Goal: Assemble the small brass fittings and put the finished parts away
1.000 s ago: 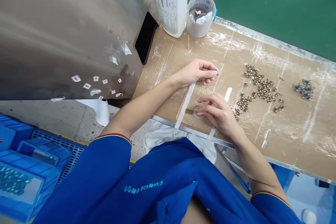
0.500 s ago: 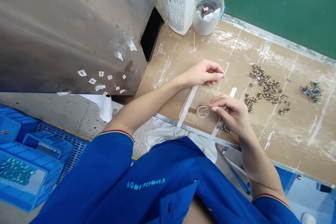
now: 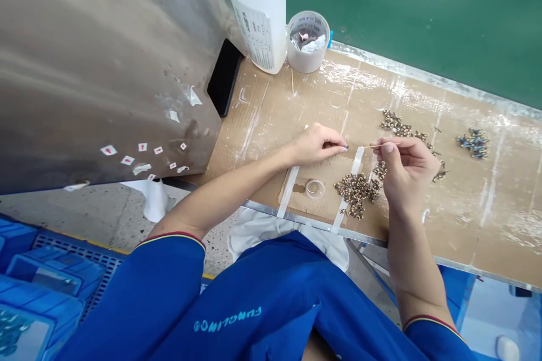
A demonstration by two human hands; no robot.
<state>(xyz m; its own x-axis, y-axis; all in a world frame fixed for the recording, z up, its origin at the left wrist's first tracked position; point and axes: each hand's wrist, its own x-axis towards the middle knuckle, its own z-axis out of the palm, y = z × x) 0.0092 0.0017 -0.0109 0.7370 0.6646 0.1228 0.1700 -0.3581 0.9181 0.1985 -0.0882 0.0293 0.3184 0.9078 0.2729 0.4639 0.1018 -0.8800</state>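
Note:
My left hand (image 3: 319,144) is closed in a pinch on a small dark-tipped piece (image 3: 346,147), mostly hidden by the fingertips. To its right, my right hand (image 3: 406,166) grips a toothpick (image 3: 370,146) between thumb and fingers. The toothpick points left, its tip close to the small piece; whether they touch I cannot tell. Below the hands, a shallow clear round dish (image 3: 315,189) lies on the cardboard. Right of the dish is a heap of small brass-coloured parts (image 3: 355,194). More such parts (image 3: 393,121) lie behind my right hand, partly hidden by it.
Blue-coated small parts (image 3: 473,144) form a pile at the right. At the back stand a white bottle (image 3: 258,17) and a tape roll (image 3: 308,59) holding scraps, with another toothpick (image 3: 292,81) before it. A black phone (image 3: 225,78) leans against a metal panel (image 3: 105,67) at left.
My right hand has moved up and right from the dish with the toothpick, bringing its tip near the piece in my left hand. The view has shifted slightly.

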